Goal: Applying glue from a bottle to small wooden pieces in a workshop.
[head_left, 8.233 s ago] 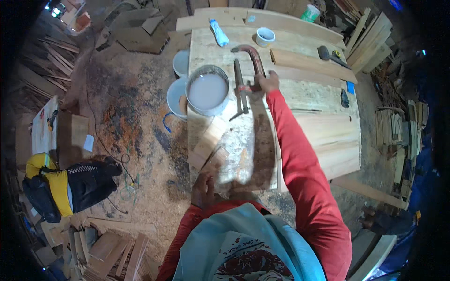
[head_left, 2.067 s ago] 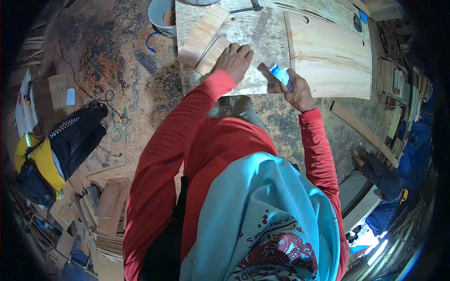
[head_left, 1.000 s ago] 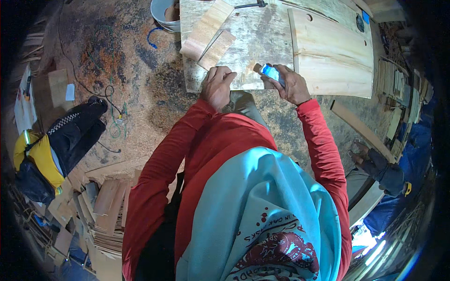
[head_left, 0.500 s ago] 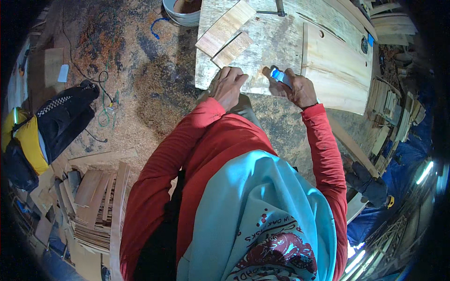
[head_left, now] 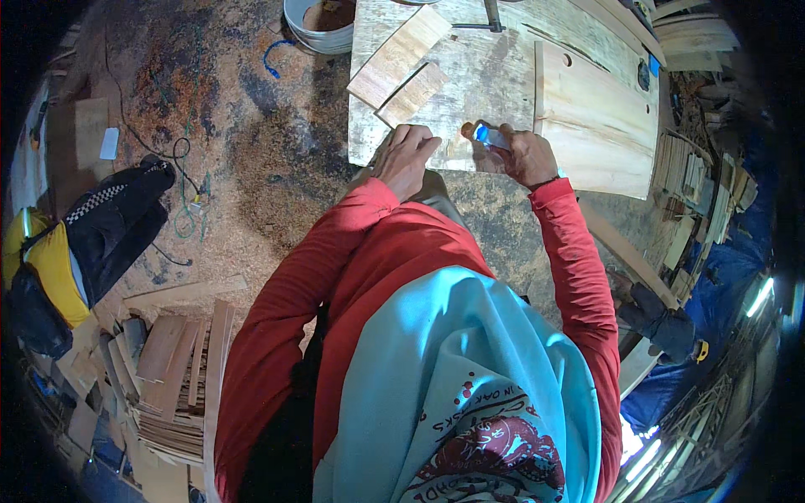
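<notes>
My right hand [head_left: 531, 158] is closed round a small blue-and-white object [head_left: 490, 137] over the near edge of the worktable [head_left: 470, 80]. This object's bright end points left toward a brownish spot on the tabletop; its exact kind I cannot make out. At the table's near left corner is my left hand [head_left: 405, 159], its fingers bent and pressed together. Whatever those fingers grip, if anything, is hidden beneath them. Just beyond lie a short wooden board [head_left: 413, 94] and a longer one [head_left: 400, 57], side by side at a slant.
A wide pale wood panel [head_left: 595, 126] with round holes covers the table's right part. A dark clamp [head_left: 493, 15] sits at the far side. Left of the table stands a white bucket [head_left: 314, 38]. Stacked wood [head_left: 172, 419] fills the lower left; another person [head_left: 658, 323] is at right.
My right hand has shifted slightly left, and the blue-and-white object in it is tilted differently. My left hand stays at the table corner. The whole view has moved a little.
</notes>
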`<state>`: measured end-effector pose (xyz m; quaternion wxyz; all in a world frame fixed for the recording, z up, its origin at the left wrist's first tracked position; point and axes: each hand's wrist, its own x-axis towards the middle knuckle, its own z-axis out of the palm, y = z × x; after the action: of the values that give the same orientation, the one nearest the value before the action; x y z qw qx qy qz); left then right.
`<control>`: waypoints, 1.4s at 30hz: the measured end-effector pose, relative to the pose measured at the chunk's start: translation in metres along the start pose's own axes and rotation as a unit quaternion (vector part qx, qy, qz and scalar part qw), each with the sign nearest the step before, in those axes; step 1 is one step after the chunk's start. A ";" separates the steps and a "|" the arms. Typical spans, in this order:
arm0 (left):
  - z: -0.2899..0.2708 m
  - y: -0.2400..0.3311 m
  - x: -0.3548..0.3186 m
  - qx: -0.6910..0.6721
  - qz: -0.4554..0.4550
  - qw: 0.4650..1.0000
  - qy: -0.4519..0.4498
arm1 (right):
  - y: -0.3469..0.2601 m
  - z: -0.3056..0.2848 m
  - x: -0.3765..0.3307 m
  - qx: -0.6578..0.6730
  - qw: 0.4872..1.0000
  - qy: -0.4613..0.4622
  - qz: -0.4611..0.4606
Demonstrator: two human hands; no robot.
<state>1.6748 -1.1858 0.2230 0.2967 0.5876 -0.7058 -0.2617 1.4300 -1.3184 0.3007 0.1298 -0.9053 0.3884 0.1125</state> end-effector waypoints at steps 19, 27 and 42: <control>0.003 0.020 0.021 -0.089 -0.132 0.987 0.001 | 0.008 0.011 -0.004 0.069 0.995 0.078 -0.001; -0.036 -0.019 -0.046 0.001 -0.115 0.976 0.183 | 0.022 0.008 -0.011 0.051 0.994 0.086 -0.047; -0.064 -0.046 0.091 0.203 -0.117 0.960 0.154 | 0.019 -0.028 -0.013 0.118 0.989 0.086 0.013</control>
<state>1.7399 -1.2850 0.2438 0.2439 0.7472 -0.6160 -0.0524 1.4102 -1.3319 0.3284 0.2002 -0.8848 0.4208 -0.0102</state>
